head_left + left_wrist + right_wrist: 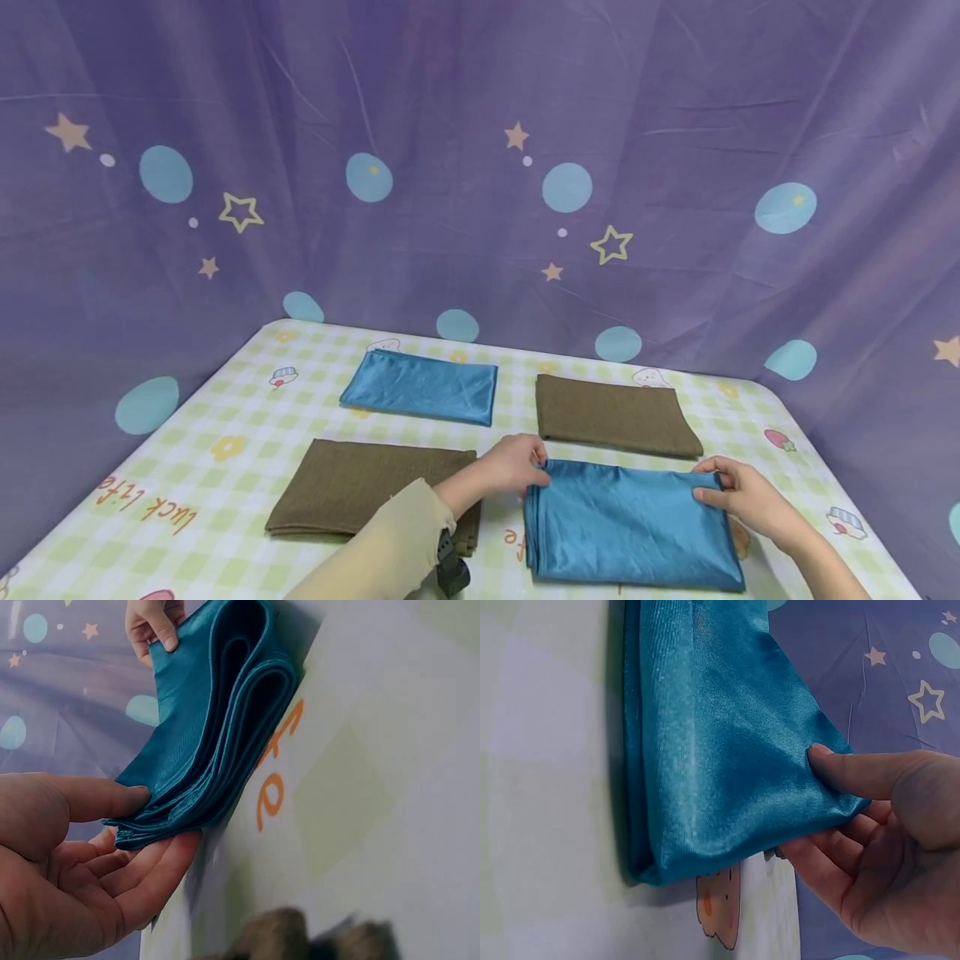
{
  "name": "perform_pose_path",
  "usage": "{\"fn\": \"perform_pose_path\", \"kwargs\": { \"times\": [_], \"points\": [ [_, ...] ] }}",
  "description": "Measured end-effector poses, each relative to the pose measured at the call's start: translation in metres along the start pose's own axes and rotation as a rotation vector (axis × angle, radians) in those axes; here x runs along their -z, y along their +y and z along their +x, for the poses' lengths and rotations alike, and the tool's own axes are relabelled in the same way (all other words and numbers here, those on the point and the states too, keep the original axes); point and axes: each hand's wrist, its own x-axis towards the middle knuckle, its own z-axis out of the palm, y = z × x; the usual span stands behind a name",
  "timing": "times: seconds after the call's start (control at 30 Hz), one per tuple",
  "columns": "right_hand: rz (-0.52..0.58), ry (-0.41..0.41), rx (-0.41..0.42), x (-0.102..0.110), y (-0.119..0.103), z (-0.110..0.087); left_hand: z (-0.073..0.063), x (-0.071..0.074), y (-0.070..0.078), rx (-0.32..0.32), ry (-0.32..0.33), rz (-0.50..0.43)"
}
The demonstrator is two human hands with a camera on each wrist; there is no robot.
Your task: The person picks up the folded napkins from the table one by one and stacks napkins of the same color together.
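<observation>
A folded shiny blue cloth (pixel 630 525) lies at the front right of the table. My left hand (pixel 513 463) pinches its far left corner, thumb on top and fingers underneath. In the left wrist view the layered folds of the blue cloth (pixel 202 735) show at its side, gathered between thumb and fingers. At the far right corner my right hand (pixel 750 500) pinches the cloth too. The right wrist view shows the right thumb (pixel 840 766) pressing on the upper face, with the fingers below it.
A folded brown cloth (pixel 367 487) lies at the front left, partly behind my left sleeve (pixel 390 542). Behind are a smaller folded blue cloth (pixel 420 387) and another brown cloth (pixel 615 417). A checked cover (pixel 225 400) spans the table; a purple curtain (pixel 465 100) hangs beyond.
</observation>
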Motion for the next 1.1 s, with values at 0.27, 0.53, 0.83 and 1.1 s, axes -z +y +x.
{"fn": "perform_pose_path", "kwargs": {
  "times": [0.27,0.53,0.83,1.1],
  "points": [
    [-0.044,0.028,-0.072,0.001,-0.008,0.005,0.003,0.010,-0.002,-0.002,0.001,-0.096],
    [-0.033,0.070,-0.028,-0.001,-0.014,0.009,0.006,0.020,-0.006,-0.017,0.007,-0.163],
    [-0.053,0.123,0.056,-0.002,-0.025,0.021,0.009,0.037,-0.011,0.005,0.037,-0.217],
    [-0.047,0.149,0.066,-0.003,-0.038,0.028,0.009,0.051,-0.016,0.021,0.076,-0.248]
  ]
}}
